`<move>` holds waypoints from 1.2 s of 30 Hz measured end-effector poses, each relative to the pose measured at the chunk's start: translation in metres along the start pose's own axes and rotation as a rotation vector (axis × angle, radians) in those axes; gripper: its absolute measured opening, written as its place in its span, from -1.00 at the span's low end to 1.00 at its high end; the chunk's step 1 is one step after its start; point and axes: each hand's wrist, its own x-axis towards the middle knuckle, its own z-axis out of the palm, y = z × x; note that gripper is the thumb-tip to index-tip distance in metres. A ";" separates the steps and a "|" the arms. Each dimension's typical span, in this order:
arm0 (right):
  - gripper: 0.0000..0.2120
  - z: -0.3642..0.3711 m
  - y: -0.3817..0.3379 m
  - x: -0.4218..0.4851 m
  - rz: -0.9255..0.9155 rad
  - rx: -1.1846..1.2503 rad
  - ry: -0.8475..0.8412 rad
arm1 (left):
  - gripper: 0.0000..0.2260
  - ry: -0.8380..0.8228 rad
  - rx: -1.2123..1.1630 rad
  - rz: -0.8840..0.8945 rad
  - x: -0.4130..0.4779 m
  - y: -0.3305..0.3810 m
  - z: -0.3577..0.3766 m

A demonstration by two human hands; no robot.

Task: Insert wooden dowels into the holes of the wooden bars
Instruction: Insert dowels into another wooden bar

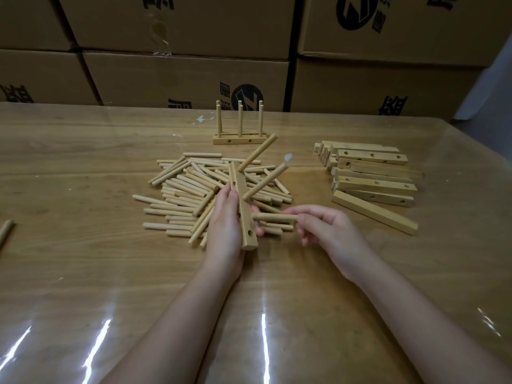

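My left hand grips a wooden bar held lengthwise above a heap of loose dowels. Two dowels stick out of the bar's right face, slanting up and to the right. My right hand pinches a third dowel lying level, its left end against the bar's side. An open hole shows near the bar's near end.
A finished bar with upright dowels stands at the back of the table. A stack of drilled bars lies to the right. One stray dowel lies at the left edge. Cardboard boxes wall the far side.
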 end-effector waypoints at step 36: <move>-0.82 0.003 -0.002 -0.004 -0.474 -0.719 -0.031 | -0.78 0.165 0.180 0.146 0.002 -0.004 -0.001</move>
